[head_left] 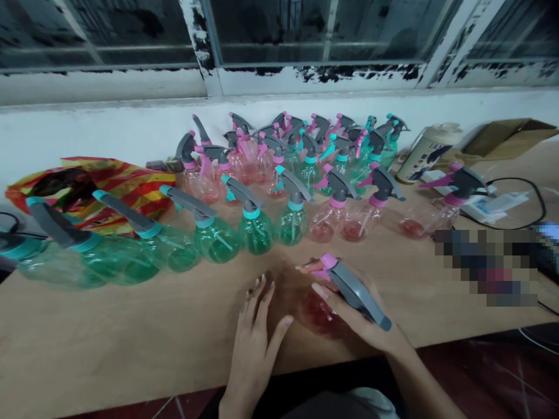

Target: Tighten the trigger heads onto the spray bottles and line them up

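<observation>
My right hand (349,305) is closed around the neck of a pink spray bottle (321,314), which stands near the table's front edge. Its grey trigger head (358,291) with a pink nozzle shows above my fingers; the hand covers part of the body. To the left, my left hand (255,326) rests on the table with fingers spread and nothing in it, apart from the bottle. Just beyond both hands stands a row of spray bottles, green ones (256,233) with turquoise collars at left and pink ones (323,224) at right.
More pink and green spray bottles (262,163) crowd along the wall. A red-and-yellow bag (144,198) lies at back left. A white canister (428,151), a cardboard box (509,139) and a black cable (544,203) are at right, near a blurred-out patch.
</observation>
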The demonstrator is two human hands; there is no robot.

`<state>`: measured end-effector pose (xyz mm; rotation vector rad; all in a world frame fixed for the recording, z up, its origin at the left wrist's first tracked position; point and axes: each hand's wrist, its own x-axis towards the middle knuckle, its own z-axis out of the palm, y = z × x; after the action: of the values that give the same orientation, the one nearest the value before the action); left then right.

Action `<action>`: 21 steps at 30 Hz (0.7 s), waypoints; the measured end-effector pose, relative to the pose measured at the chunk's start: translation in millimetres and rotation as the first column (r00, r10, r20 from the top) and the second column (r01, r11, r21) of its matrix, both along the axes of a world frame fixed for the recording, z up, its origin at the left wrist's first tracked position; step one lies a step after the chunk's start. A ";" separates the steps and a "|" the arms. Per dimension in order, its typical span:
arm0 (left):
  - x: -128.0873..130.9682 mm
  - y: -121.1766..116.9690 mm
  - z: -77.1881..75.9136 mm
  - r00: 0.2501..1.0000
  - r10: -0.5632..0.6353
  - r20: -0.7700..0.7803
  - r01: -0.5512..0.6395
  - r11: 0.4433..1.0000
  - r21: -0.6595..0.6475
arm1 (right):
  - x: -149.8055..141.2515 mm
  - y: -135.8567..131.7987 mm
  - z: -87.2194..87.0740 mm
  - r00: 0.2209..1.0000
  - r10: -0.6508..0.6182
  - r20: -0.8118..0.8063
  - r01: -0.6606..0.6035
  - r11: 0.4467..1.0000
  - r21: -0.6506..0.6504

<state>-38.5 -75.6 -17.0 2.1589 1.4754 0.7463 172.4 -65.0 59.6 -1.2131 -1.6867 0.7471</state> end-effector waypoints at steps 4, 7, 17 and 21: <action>0.3 0.6 -2.2 1.000 0.007 -0.001 -0.007 1.000 0.021 | -3.3 -3.0 -2.6 0.996 -0.081 0.025 0.080 0.996 0.037; 0.7 1.1 -3.8 1.000 0.016 -0.008 -0.016 1.000 0.025 | -5.2 -3.3 -1.8 0.996 -0.093 0.008 0.093 0.993 0.070; 2.1 1.6 -2.2 1.000 0.027 -0.016 -0.027 1.000 0.017 | -8.7 -0.5 1.4 0.993 -0.116 -0.009 0.117 0.992 0.055; 2.7 1.9 -2.0 1.000 0.021 -0.019 -0.021 1.000 0.016 | -7.8 -1.8 0.3 0.994 -0.109 -0.007 0.109 0.991 0.077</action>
<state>-35.8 -73.7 -19.1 2.1709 1.5084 0.7493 164.6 -66.8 59.9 -1.2385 -1.6180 0.6119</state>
